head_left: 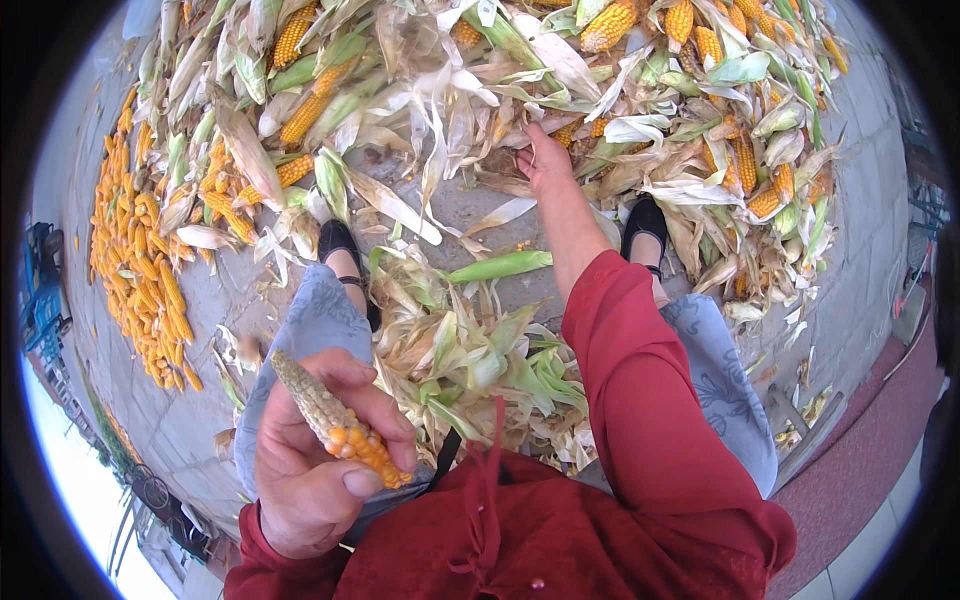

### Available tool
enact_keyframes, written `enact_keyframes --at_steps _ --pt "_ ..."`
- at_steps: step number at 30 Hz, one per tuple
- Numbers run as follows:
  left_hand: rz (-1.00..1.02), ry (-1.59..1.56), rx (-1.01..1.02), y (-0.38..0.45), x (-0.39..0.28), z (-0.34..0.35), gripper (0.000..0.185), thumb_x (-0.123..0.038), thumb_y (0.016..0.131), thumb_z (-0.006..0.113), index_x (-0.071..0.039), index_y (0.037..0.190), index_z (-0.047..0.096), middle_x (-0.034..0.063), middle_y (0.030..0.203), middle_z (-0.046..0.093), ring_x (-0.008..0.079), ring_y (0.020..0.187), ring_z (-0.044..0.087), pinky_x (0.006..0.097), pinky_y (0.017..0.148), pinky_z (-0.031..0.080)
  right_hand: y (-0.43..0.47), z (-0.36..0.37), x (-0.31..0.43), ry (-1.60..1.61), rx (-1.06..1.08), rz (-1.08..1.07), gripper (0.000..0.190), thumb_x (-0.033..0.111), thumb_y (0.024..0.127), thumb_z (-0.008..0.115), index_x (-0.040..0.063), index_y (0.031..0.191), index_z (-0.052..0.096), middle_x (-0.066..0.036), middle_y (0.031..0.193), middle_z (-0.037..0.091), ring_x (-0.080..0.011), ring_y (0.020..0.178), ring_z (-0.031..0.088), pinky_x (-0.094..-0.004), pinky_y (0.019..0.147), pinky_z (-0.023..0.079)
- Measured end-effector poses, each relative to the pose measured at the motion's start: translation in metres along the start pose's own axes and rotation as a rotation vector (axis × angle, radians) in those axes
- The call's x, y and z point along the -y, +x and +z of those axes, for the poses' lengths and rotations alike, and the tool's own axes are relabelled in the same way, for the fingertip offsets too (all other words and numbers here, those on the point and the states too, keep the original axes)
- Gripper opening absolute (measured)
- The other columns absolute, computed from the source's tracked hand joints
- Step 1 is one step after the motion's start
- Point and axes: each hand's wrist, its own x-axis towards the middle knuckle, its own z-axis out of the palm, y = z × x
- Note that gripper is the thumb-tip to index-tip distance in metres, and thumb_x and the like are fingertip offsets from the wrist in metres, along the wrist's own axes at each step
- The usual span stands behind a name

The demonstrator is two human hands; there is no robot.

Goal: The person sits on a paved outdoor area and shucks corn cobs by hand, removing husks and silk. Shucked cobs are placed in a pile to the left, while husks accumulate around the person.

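My left hand [322, 450] holds a small ear of corn [341, 427] close to my body, between thumb and fingers. Orange kernels cover its lower end, while the tapering upper part shows pale, largely bare cob. Stretched forward, my right hand [546, 159] is at the near side of a heap of corn and dry husks [457, 97]. Its fingertips are among brown husks, and whether they grip anything is unclear. Just right of that hand, a partly covered yellow ear [564, 133] shows through the husks.
Husked ears [142, 277] lie piled on the paving at the left. Loose husks [480, 367] and a green-husked ear [501, 267] lie between my feet. My black shoes [643, 229] flank the work area. A wooden stool or frame [810, 442] stands at the lower right, beside a red mat [862, 480].
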Motion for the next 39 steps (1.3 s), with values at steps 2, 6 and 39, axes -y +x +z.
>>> enact_keyframes --at_steps 2,6,39 --pt "-0.006 0.025 0.039 0.000 -0.001 -0.003 0.058 -0.010 0.071 0.073 0.004 0.119 0.043 0.0178 0.085 0.062 0.0228 0.072 0.062 0.0322 0.065 0.051 -0.001 0.006 -0.010 0.214 0.134 -0.102 0.038 0.024 0.076 0.072 0.010 0.107 0.056 -0.004 0.101 0.058 -0.0183 0.084 0.055 -0.0347 0.070 0.045" --pt "-0.019 0.020 0.022 -0.001 -0.001 -0.004 0.050 -0.010 0.074 0.070 0.003 0.115 0.045 0.0162 0.084 0.062 0.0226 0.071 0.061 0.0331 0.064 0.050 -0.019 0.033 -0.011 0.446 0.150 -0.098 0.049 0.027 0.074 0.074 0.013 0.115 0.051 -0.004 0.105 0.058 -0.0187 0.087 0.056 -0.0322 0.063 0.045" --pt "1.170 0.870 0.236 0.027 -0.019 -0.006 0.037 -0.006 0.072 0.069 -0.003 0.108 0.061 0.0023 0.093 0.060 0.0079 0.078 0.056 0.0208 0.068 0.046 -0.443 -0.027 0.118 -1.584 0.306 -0.869 0.054 0.032 0.057 0.071 -0.001 0.098 0.060 -0.021 0.087 0.065 -0.0342 0.082 0.063 -0.0389 0.073 0.049"
